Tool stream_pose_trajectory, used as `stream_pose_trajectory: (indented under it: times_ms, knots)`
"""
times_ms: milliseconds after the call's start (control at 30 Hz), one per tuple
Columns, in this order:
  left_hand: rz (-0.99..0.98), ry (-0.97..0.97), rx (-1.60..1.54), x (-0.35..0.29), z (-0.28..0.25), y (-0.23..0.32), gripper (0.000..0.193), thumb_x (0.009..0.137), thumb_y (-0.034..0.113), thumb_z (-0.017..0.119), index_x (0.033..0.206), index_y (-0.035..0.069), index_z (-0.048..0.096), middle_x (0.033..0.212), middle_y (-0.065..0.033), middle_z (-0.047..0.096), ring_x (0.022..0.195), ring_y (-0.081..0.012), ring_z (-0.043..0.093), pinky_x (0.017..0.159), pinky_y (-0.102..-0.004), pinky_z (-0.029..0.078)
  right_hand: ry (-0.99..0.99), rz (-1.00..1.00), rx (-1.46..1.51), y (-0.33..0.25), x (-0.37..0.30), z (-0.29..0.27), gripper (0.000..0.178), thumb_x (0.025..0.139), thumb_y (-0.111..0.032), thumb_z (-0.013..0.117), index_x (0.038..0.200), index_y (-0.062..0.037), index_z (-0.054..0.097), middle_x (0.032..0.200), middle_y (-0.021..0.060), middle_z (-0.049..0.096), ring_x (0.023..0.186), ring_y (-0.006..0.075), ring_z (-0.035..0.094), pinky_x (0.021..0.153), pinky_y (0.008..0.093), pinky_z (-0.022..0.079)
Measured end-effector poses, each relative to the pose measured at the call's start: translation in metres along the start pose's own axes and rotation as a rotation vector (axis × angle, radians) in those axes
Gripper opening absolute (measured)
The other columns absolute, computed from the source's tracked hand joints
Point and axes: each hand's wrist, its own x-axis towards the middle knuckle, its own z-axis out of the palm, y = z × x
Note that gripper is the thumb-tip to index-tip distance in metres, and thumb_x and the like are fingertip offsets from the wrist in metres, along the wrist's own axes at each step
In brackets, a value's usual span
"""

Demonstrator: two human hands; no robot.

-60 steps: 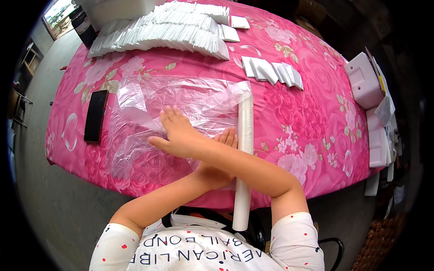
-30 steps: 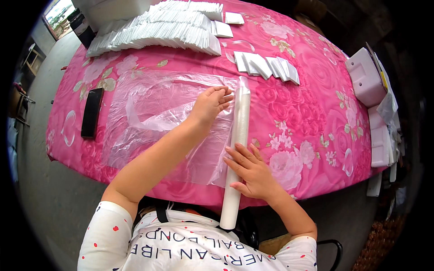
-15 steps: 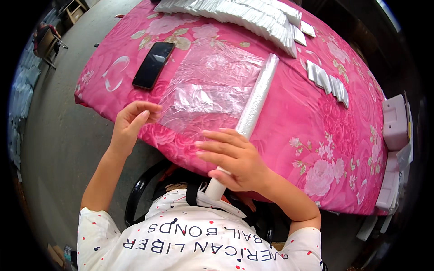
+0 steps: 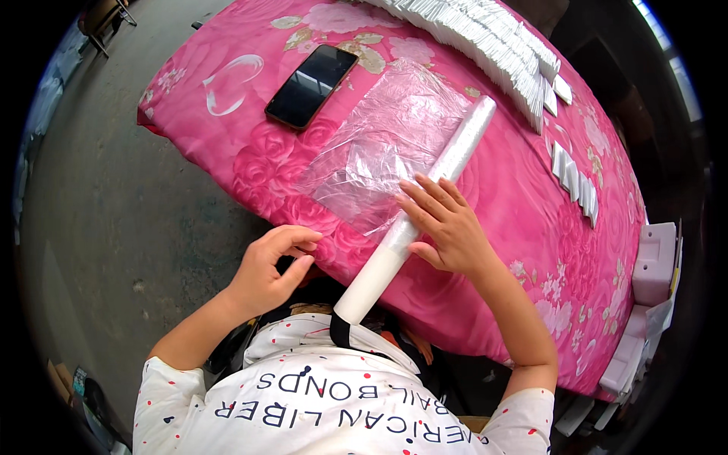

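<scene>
A roll of clear plastic film (image 4: 459, 144) lies slantwise on the pink flowered tablecloth. Its bare white core tube (image 4: 371, 284) sticks out past the near table edge towards my shirt. From the roll a thin, wrinkled sheet of film (image 4: 379, 144) spreads leftward over the cloth. My right hand (image 4: 447, 224) rests on the roll near where film meets bare tube, fingers stretched out. My left hand (image 4: 274, 267) hovers by the near table edge, fingers bent, a gap between thumb and forefinger and nothing in it. The sheet's near corner lies to its right.
A black phone (image 4: 312, 86) lies left of the film. Long rows of folded white packets (image 4: 485, 45) fill the far side. A smaller row of packets (image 4: 574, 182) lies to the right. Pale plastic boxes (image 4: 654, 265) stand by the right table edge.
The view has shifted. My left hand has drawn back from the film towards me, its thumb and fingers parting. My right hand has moved up along the roll and lies flatter on it.
</scene>
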Motion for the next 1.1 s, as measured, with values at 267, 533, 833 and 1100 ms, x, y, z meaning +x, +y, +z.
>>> stream_pose_trajectory:
  times_ms: [267, 533, 833, 1100]
  knots:
    - [0.132, 0.054, 0.858, 0.017, 0.053, 0.014, 0.089, 0.070, 0.026, 0.073, 0.135, -0.008, 0.022, 0.122, -0.0243, 0.038, 0.106, -0.0364, 0.045, 0.090, -0.0376, 0.042, 0.348, -0.045, 0.125, -0.006, 0.110, 0.036, 0.042, 0.077, -0.041, 0.058, 0.096, -0.0031, 0.061, 0.101, 0.0117, 0.059, 0.102, 0.0299, 0.052, 0.093, 0.0405, 0.035]
    - [-0.027, 0.059, 0.581, 0.001, 0.031, 0.007, 0.081, 0.065, 0.013, 0.076, 0.130, -0.001, 0.029, 0.106, -0.0183, 0.047, 0.092, -0.0323, 0.052, 0.078, -0.0389, 0.046, 0.340, -0.008, 0.110, -0.008, 0.062, 0.033, 0.032, 0.075, -0.037, 0.061, 0.069, -0.0062, 0.054, 0.074, 0.0081, 0.050, 0.074, 0.0254, 0.049, 0.072, 0.0355, 0.039]
    - [0.003, -0.148, 0.591, -0.020, 0.020, 0.015, 0.055, 0.069, 0.022, 0.072, 0.113, -0.001, 0.049, 0.099, -0.0137, 0.055, 0.086, -0.0296, 0.057, 0.074, -0.0377, 0.047, 0.251, 0.121, 0.139, -0.043, 0.041, 0.028, 0.024, 0.073, -0.025, 0.064, 0.064, -0.0056, 0.053, 0.067, 0.0089, 0.050, 0.068, 0.0256, 0.049, 0.071, 0.0368, 0.040]
    - [-0.114, 0.047, 0.550, -0.004, 0.029, 0.001, 0.086, 0.069, 0.016, 0.073, 0.136, -0.005, 0.023, 0.095, -0.0180, 0.058, 0.079, -0.0321, 0.061, 0.069, -0.0364, 0.050, 0.721, 0.269, 0.054, -0.032, 0.079, 0.031, 0.052, 0.075, -0.021, 0.067, 0.118, 0.0001, 0.047, 0.122, 0.0214, 0.043, 0.111, 0.0345, 0.044, 0.094, 0.0403, 0.036]
